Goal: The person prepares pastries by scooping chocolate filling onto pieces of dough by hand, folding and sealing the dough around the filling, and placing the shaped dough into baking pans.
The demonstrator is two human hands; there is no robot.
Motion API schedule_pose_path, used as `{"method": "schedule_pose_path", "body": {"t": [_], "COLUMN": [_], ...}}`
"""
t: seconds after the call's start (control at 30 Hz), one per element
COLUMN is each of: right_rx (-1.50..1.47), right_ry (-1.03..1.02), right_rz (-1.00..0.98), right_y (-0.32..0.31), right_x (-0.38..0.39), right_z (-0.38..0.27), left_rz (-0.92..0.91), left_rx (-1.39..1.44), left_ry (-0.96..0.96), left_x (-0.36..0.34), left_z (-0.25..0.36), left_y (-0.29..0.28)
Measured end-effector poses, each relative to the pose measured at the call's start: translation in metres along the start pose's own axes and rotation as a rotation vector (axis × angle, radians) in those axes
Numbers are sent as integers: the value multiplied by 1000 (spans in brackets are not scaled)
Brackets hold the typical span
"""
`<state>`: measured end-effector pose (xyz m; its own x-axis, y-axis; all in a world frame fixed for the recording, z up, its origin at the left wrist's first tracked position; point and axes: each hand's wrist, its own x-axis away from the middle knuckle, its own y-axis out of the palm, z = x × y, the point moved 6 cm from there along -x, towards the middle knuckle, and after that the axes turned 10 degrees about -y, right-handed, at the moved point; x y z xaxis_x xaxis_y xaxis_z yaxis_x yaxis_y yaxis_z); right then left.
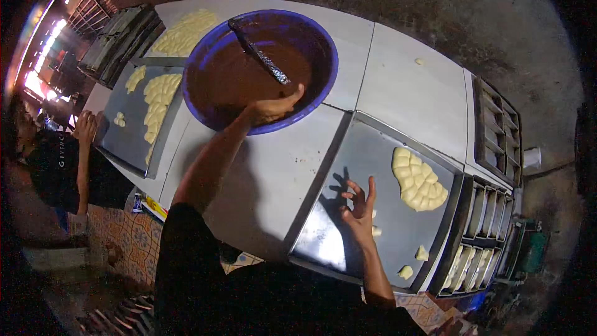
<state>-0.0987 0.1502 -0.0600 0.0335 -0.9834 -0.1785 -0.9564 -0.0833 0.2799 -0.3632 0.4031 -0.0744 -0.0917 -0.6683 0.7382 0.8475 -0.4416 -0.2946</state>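
A purple basin (221, 124) holds brown paste, with a long dark spatula (261, 56) lying across it, its speckled end shiny. My left hand (273, 108) is inside the basin's near right, fingers curled, what they hold unclear. Below right, my right hand (357, 205) hovers over a metal tray (339, 149), fingers spread apart. A cluster of pale dough pieces (418, 180) lies on that tray to the right of the hand, with a few small pieces partly behind it and near the front corner.
A white tiled table (416, 106) carries another dough tray (124, 137) at left, where a co-worker in dark clothes (53, 168) has hands at its edge. Stacked dark pans (118, 43) stand back left; sectioned moulds (497, 137) line the right side, some (469, 267) holding dough.
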Motion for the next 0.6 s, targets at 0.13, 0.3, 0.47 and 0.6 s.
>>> {"method": "schedule_pose_path", "body": {"t": [0.13,0.3,0.47,0.6], "right_rx": [-1,-40,-453,-212], "right_ry": [0,4,364,209], "right_rz": [-53,34,141,397], "right_y": [10,6,23,26], "right_x": [4,4,23,38], "right_z": [-3,-1,26,-19], "left_rz": [209,508,-430,-23], "left_rx": [-85,-291,719,638], "left_ry": [92,417,287,321], "left_x": [87,183,201,205], "left_z": [9,29,-37,-65], "left_y": [-9,50,178,210]}}
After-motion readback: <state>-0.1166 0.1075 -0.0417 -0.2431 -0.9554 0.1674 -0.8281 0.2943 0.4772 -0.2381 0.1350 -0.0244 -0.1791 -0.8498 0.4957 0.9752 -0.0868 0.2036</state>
